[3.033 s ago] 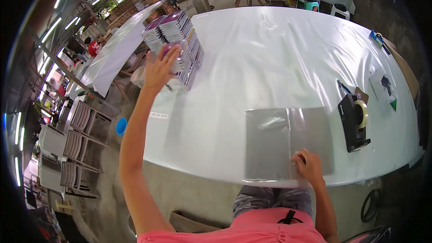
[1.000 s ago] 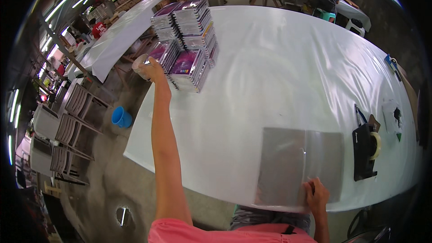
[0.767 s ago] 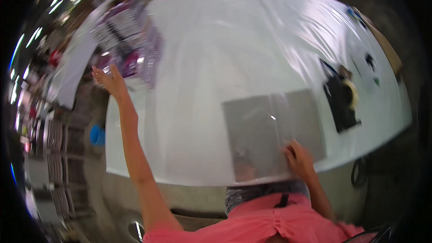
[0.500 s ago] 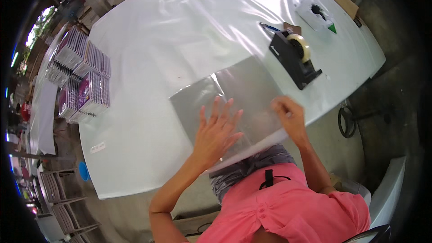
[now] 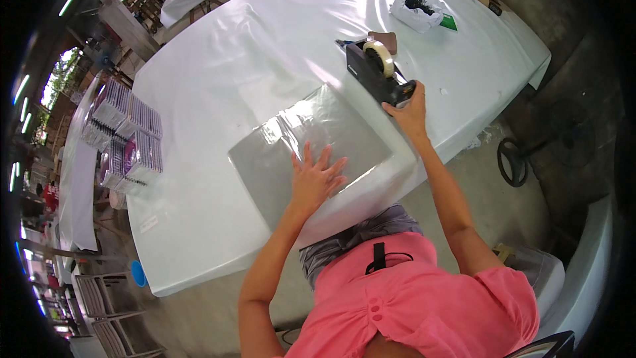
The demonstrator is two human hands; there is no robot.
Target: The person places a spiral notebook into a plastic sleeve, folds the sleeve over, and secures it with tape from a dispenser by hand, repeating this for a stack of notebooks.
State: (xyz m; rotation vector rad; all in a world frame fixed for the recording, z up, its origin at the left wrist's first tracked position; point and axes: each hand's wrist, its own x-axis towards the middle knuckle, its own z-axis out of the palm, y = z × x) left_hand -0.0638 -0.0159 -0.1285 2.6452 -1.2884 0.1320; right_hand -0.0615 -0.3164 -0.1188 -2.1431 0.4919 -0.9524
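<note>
A clear, shiny plastic sheet point(image 5: 354, 134) with a crease or seam across it lies flat near the table's front edge. My left hand point(image 5: 314, 180) rests on its near part, palm down with fingers spread. Beyond the sheet's right side stands a black tape dispenser point(image 5: 366, 74) carrying a roll of pale tape point(image 5: 378, 59). My right hand point(image 5: 412, 118) grips the near end of the dispenser, thumb on one side and fingers on the other. Whether a tape end is between the fingers cannot be made out.
Behind the dispenser lie a brown flat piece point(image 5: 383, 42) and a white bag point(image 5: 417, 12) with dark contents. Stacks of spiral-bound notebooks point(image 5: 136, 136) stand at the table's left edge. A blue bucket point(image 5: 138, 273) is on the floor at left.
My right hand has moved from the sheet's right edge out to the tape dispenser and taken hold of its near end. My left hand stays flat on the sheet. The view has shifted.
</note>
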